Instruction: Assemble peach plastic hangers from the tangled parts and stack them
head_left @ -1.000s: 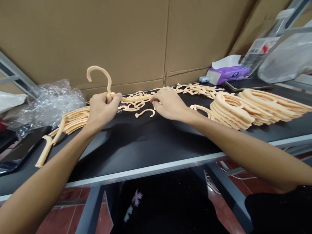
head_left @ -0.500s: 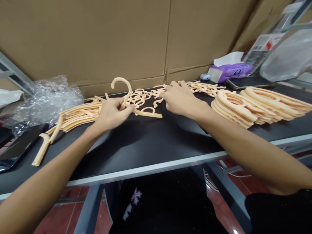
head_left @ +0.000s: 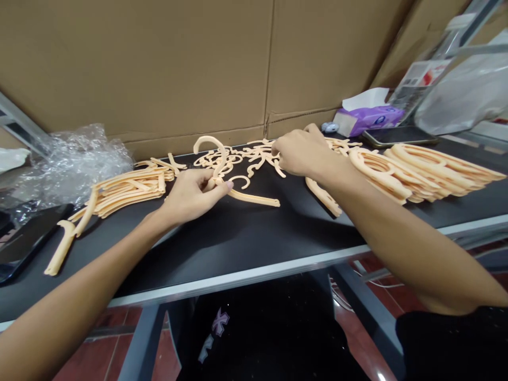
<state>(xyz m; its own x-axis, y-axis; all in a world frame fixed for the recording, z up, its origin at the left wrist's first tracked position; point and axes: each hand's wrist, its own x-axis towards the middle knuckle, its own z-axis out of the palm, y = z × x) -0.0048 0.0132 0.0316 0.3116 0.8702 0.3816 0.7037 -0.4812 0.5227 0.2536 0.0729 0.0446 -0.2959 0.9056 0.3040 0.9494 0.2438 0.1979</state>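
Observation:
My left hand (head_left: 192, 194) pinches a peach plastic hanger (head_left: 254, 199) at the base of its upright hook, with one arm of it lying on the black table (head_left: 238, 238). My right hand (head_left: 304, 152) is closed over the scattered pile of loose peach hooks (head_left: 238, 156) at the back of the table; what its fingers grip is hidden. A stack of finished hangers (head_left: 127, 188) lies to the left of my left hand. Stacks of hanger bodies (head_left: 420, 169) lie to the right.
Cardboard sheets (head_left: 198, 63) form a wall behind the table. Crumpled clear plastic (head_left: 67, 164) sits at the back left, a dark tray (head_left: 24, 238) at the left edge. A purple tissue pack (head_left: 369, 117) and a phone (head_left: 399, 136) lie at the back right.
My left hand has carried the hooked hanger rightward and toward the table's middle. My right hand has shifted right and back over the hook pile.

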